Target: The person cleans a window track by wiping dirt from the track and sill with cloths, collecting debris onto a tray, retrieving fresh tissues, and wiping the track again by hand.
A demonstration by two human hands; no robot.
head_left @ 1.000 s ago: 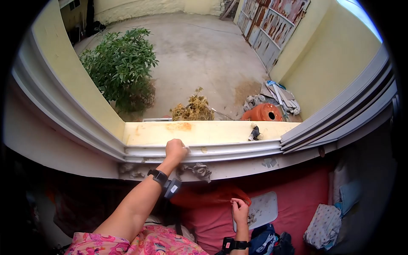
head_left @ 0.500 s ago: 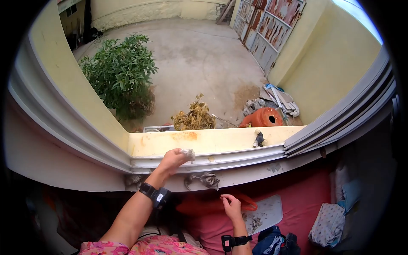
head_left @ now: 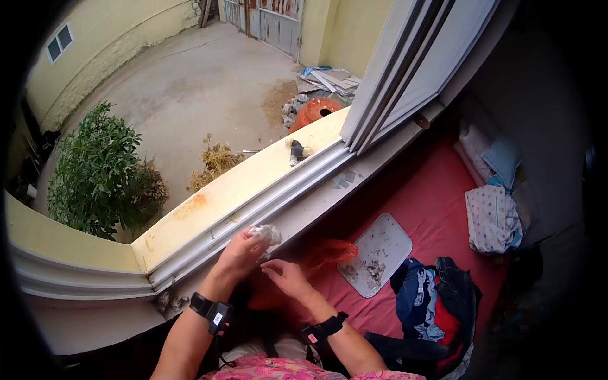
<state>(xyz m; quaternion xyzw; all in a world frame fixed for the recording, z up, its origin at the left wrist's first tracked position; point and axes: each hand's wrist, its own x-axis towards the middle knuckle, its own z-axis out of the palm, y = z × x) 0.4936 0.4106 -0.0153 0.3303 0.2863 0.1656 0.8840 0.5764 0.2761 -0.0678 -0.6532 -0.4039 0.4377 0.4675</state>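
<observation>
My left hand (head_left: 235,258) is closed around a crumpled whitish wad (head_left: 267,234), tissue or cloth, just above the inner sill (head_left: 304,218) by the window track (head_left: 253,212). Just below and right of it, my right hand (head_left: 288,278) has its fingers loosely bent and slightly apart, with nothing plainly held. A small dark bit shows between the hands; I cannot make out what it is. Grey crumpled scraps (head_left: 170,303) lie at the left end of the sill.
A white tray (head_left: 396,237) with debris lies on the red bed cover (head_left: 430,183) beside an orange plastic bag (head_left: 339,252). Clothes (head_left: 430,304) are heaped nearby. A dark fitting (head_left: 296,152) sits on the outer ledge. Sliding panes (head_left: 405,69) stand at right.
The view has turned right and tilted. My left hand has left the window track with the wad, and my right hand has come up close to it.
</observation>
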